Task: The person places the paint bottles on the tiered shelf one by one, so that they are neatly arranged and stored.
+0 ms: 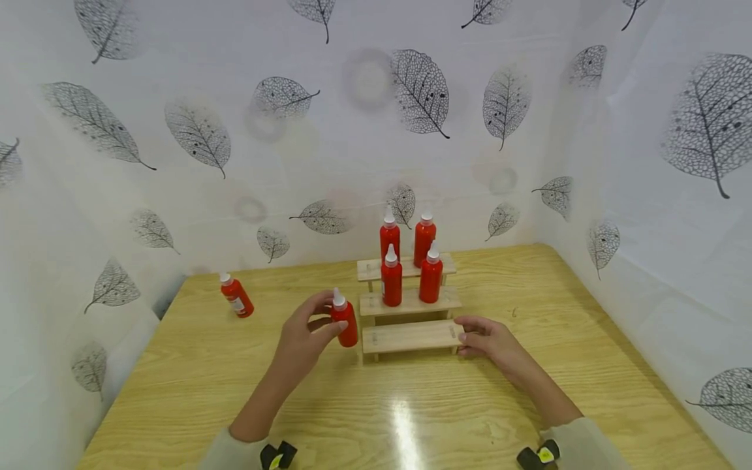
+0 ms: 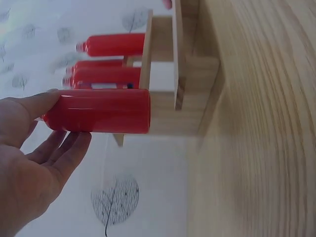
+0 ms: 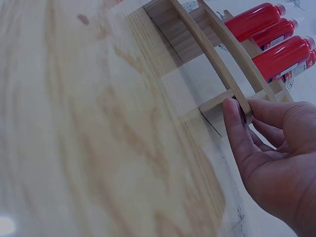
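Note:
My left hand (image 1: 308,331) grips a red squeeze bottle (image 1: 345,324) with a white pointed cap, just left of the lowest step of a wooden tiered stand (image 1: 411,336). In the left wrist view the bottle (image 2: 106,111) is held by its upper part between thumb and fingers, its base free. My right hand (image 1: 490,343) pinches the right end of that lowest step; in the right wrist view thumb and fingers of the hand (image 3: 276,140) close on the board's end. Two red bottles (image 1: 391,281) stand on the middle step and two more (image 1: 424,241) on the top step.
Another red bottle (image 1: 237,297) stands alone at the left of the wooden table (image 1: 435,411). White sheets with a leaf print (image 1: 420,91) hang around the back and both sides of the table.

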{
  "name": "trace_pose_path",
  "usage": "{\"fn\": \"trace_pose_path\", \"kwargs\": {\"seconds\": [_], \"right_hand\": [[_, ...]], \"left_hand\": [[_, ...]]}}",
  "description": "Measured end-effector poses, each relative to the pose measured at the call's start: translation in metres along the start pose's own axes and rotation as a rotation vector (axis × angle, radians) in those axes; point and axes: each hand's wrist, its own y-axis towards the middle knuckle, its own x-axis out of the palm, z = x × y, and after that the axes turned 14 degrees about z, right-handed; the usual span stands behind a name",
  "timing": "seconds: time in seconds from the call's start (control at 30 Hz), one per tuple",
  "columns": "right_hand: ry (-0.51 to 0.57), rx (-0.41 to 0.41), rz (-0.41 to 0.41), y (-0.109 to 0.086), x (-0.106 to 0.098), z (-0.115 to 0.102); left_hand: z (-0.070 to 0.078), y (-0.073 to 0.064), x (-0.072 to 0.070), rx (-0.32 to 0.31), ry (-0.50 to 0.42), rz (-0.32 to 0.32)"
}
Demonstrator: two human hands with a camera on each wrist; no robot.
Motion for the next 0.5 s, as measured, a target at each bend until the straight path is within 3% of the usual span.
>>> {"fn": "trace_pose_path", "kwargs": {"seconds": [0.13, 0.5], "right_hand": [[0.001, 0.003, 0.003, 0.0, 0.0, -0.001], [-0.006, 0.009, 0.012, 0.0, 0.001, -0.001]], "left_hand": [[0.003, 0.003, 0.022, 0.041, -0.039, -0.053], [0.011, 0.007, 0.075, 0.055, -0.048, -0.18]]}}
